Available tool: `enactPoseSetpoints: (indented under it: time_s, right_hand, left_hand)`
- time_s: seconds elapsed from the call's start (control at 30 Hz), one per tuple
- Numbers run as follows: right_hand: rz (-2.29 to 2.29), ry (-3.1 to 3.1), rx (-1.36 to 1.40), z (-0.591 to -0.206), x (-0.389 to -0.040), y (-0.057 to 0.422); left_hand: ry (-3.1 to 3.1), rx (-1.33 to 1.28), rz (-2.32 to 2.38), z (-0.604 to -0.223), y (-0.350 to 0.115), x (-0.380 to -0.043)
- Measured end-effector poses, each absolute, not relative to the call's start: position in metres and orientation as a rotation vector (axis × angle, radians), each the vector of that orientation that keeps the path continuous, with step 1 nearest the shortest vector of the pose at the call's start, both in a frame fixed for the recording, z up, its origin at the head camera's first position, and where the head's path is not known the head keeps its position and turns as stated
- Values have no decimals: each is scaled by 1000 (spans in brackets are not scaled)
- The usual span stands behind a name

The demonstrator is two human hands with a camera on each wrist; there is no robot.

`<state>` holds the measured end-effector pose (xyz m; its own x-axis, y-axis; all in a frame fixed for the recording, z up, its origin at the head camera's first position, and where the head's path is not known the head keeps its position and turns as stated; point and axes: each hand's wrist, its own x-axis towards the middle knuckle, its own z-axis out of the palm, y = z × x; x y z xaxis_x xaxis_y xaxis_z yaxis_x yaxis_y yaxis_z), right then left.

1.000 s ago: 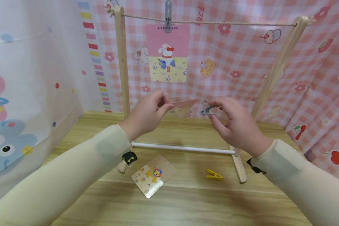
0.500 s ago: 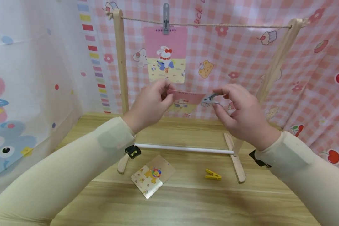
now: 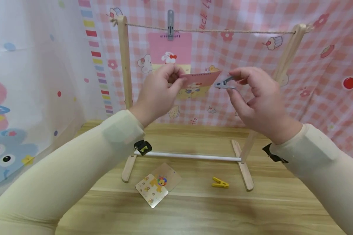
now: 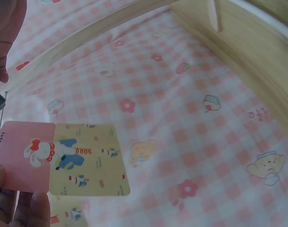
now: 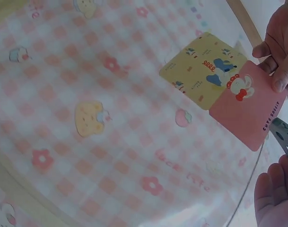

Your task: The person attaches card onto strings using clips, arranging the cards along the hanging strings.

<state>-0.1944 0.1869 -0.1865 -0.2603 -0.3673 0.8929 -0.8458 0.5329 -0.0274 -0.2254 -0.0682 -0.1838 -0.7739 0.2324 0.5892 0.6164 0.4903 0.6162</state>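
Note:
My left hand (image 3: 161, 89) pinches a pink and yellow rabbit card (image 3: 198, 85) by its upper left corner. The card's printed rabbit shows plainly in the left wrist view, where the card (image 4: 87, 158) lies sideways. In my right hand (image 3: 257, 98) a grey clothespin (image 3: 225, 83) is held between thumb and fingers, its nose toward the card's right edge. Behind the left hand, a similar rabbit card (image 3: 170, 47) hangs from a twine line (image 3: 238, 31) by another grey clothespin (image 3: 170, 26); its lower part is hidden. Both hands are below the twine.
The twine runs between two wooden posts (image 3: 125, 62), joined low down by a white rod (image 3: 191, 156). On the wooden table (image 3: 194, 212) lie a lion card (image 3: 159, 184) and a yellow clothespin (image 3: 220, 182). A checked cloth (image 3: 247, 55) hangs behind.
Both hands have risen toward the twine, carrying the rabbit card and the grey clothespin. The held card has turned to show more of its front. The view has tilted up slightly.

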Motion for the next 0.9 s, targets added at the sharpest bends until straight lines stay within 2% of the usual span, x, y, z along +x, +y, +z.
enactPoseSetpoints:
  time_s: [0.5,0.9]
  right_hand:
    - [534,-1830,854,-127,-202,183]
    - [564,-1873,673,-101,-215,175]
  left_hand:
    - [-2263,-609,-1285,-149,-49,-228]
    - [-2314,-533,-1270,-130,-32,-237]
